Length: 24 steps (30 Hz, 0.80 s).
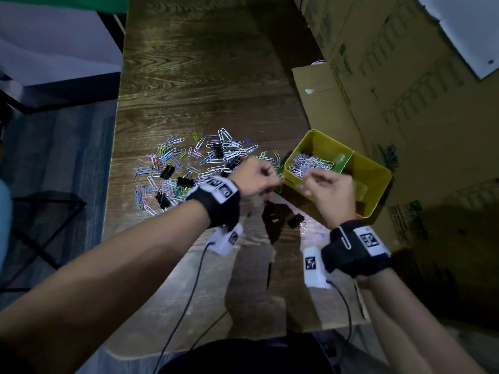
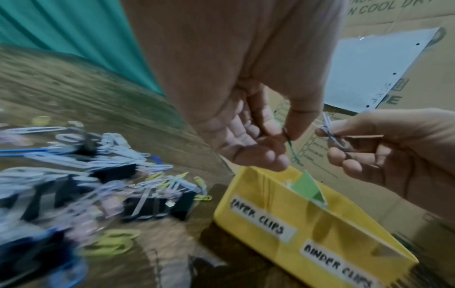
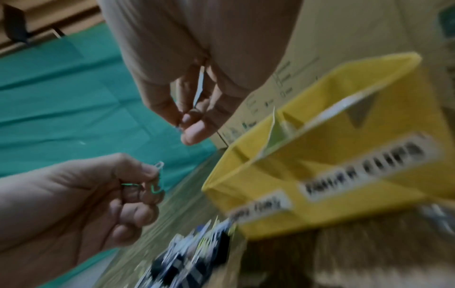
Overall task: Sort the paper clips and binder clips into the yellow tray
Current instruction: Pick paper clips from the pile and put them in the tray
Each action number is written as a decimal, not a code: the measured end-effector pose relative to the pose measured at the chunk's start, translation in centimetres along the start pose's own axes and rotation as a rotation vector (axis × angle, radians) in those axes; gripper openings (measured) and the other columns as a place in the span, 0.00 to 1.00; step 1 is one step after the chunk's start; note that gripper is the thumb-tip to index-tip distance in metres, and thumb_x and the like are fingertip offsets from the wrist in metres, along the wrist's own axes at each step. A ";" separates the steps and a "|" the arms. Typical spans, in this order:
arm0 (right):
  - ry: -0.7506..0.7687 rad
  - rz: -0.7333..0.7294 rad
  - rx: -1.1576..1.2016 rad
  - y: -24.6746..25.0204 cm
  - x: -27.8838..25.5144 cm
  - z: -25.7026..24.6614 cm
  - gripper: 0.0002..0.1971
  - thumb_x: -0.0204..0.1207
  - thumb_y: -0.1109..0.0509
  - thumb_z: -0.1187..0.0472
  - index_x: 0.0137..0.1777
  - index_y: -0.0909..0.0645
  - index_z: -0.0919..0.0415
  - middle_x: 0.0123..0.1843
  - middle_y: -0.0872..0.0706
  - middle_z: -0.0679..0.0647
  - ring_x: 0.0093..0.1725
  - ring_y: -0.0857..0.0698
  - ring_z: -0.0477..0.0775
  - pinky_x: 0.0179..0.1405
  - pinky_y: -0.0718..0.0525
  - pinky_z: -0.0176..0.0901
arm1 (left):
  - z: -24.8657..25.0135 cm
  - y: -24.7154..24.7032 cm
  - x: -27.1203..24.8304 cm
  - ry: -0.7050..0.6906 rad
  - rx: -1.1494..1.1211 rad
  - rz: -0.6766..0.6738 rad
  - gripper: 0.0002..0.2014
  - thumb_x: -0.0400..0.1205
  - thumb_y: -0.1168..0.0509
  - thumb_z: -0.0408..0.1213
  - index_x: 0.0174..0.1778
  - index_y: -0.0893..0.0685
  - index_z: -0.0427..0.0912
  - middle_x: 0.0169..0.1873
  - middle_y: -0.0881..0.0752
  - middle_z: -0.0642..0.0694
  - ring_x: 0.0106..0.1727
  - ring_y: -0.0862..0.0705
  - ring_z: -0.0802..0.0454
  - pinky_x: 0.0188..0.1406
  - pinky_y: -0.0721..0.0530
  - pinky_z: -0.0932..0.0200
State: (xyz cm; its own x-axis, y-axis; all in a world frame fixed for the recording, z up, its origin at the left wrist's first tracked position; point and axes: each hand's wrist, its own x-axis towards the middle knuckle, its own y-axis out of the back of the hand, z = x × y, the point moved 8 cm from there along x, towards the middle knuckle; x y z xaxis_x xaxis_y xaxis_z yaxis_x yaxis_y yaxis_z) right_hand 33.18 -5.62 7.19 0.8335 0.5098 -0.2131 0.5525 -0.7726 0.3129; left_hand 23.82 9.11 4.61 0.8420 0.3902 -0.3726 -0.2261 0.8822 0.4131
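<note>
A loose pile of coloured paper clips (image 1: 189, 163) with black binder clips (image 1: 167, 171) among them lies on the wooden table (image 1: 205, 85). The yellow tray (image 1: 374, 190) stands to its right, split by a green divider (image 1: 343, 163), and paper clips (image 1: 310, 163) fill its far compartment. Its front wall (image 2: 246, 230) carries the labels "PAPER CLIPS" and "BINDER CLIPS". My left hand (image 2: 285, 136) hovers just left of the tray and pinches a green paper clip (image 2: 291, 148). My right hand (image 2: 329, 140) is raised at the tray's near edge and pinches pale paper clips (image 2: 327, 126).
More black binder clips (image 1: 295, 220) lie on the table below my hands. Cardboard boxes (image 1: 391, 90) rise right behind and beside the tray. The table's left edge (image 1: 118, 109) drops to the floor. Cables (image 1: 189, 298) trail from both wristbands. A green cloth (image 2: 74, 39) hangs beyond the table.
</note>
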 end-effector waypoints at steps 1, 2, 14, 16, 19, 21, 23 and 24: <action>0.021 0.048 -0.071 1.1 1.5 -0.4 0.07 0.72 0.26 0.66 0.49 0.11 0.63 0.37 0.09 0.56 0.37 0.11 0.54 0.47 0.11 0.51 | 1.0 -0.4 1.5 -0.004 0.004 0.037 0.10 0.72 0.31 0.31 0.25 0.21 0.44 0.22 0.15 0.43 0.20 0.20 0.53 0.26 0.19 0.63; 0.049 0.068 -0.169 2.0 2.6 -1.1 0.08 0.72 0.26 0.63 0.49 0.11 0.61 0.39 0.09 0.55 0.39 0.11 0.52 0.52 0.12 0.50 | 1.9 -0.9 2.9 -0.008 0.028 0.068 0.10 0.72 0.30 0.34 0.24 0.21 0.44 0.22 0.15 0.44 0.20 0.20 0.55 0.28 0.20 0.63; 0.100 -0.400 -0.868 0.2 9.3 -3.2 0.17 0.78 0.32 0.59 0.68 0.20 0.57 0.55 0.13 0.60 0.50 0.17 0.53 0.64 0.20 0.47 | 1.1 -1.5 5.8 0.032 -0.161 0.142 0.07 0.75 0.28 0.35 0.47 0.13 0.46 0.30 0.13 0.48 0.23 0.19 0.58 0.22 0.23 0.66; 0.233 -0.371 -0.787 -1.6 8.7 -5.1 0.12 0.78 0.33 0.60 0.59 0.15 0.57 0.44 0.12 0.56 0.44 0.17 0.50 0.61 0.18 0.44 | -1.1 0.5 3.6 0.046 -0.230 0.191 0.03 0.78 0.32 0.31 0.45 0.14 0.42 0.25 0.16 0.51 0.21 0.21 0.60 0.22 0.24 0.67; 0.410 -0.452 -0.616 -6.7 5.9 -7.3 0.10 0.76 0.31 0.62 0.54 0.12 0.56 0.41 0.13 0.50 0.40 0.15 0.47 0.51 0.18 0.36 | -5.7 4.5 -1.0 0.108 -0.116 0.223 0.03 0.80 0.33 0.32 0.45 0.14 0.41 0.28 0.14 0.51 0.28 0.16 0.56 0.26 0.19 0.65; 0.494 -0.583 -0.615 -11.4 3.5 -7.2 0.10 0.76 0.30 0.61 0.55 0.12 0.57 0.48 0.11 0.54 0.44 0.15 0.50 0.51 0.21 0.37 | -9.1 8.5 -4.5 0.154 0.093 0.327 0.05 0.79 0.33 0.34 0.47 0.13 0.45 0.39 0.13 0.49 0.34 0.14 0.53 0.36 0.14 0.59; 0.560 -0.725 -0.687 -16.3 0.8 -5.8 0.12 0.76 0.31 0.60 0.59 0.14 0.57 0.53 0.13 0.57 0.53 0.17 0.56 0.57 0.25 0.42 | -12.2 12.7 -8.0 0.215 0.240 0.480 0.08 0.78 0.32 0.35 0.51 0.14 0.47 0.42 0.14 0.47 0.32 0.17 0.57 0.37 0.16 0.60; 0.591 -0.783 -0.727 -18.6 -0.6 -4.9 0.14 0.77 0.31 0.59 0.61 0.16 0.56 0.56 0.15 0.57 0.57 0.18 0.57 0.60 0.25 0.45 | -13.6 14.6 -9.5 0.253 0.303 0.540 0.10 0.77 0.31 0.36 0.54 0.15 0.48 0.45 0.16 0.45 0.33 0.18 0.54 0.40 0.16 0.57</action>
State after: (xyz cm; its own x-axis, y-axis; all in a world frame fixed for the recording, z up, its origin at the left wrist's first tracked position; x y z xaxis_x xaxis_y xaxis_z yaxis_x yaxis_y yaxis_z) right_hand 22.46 10.29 6.08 0.0434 0.9823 -0.1821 0.6229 0.1159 0.7736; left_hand 5.88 21.84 2.85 0.4997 0.8389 -0.2160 -0.4051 0.4467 0.7977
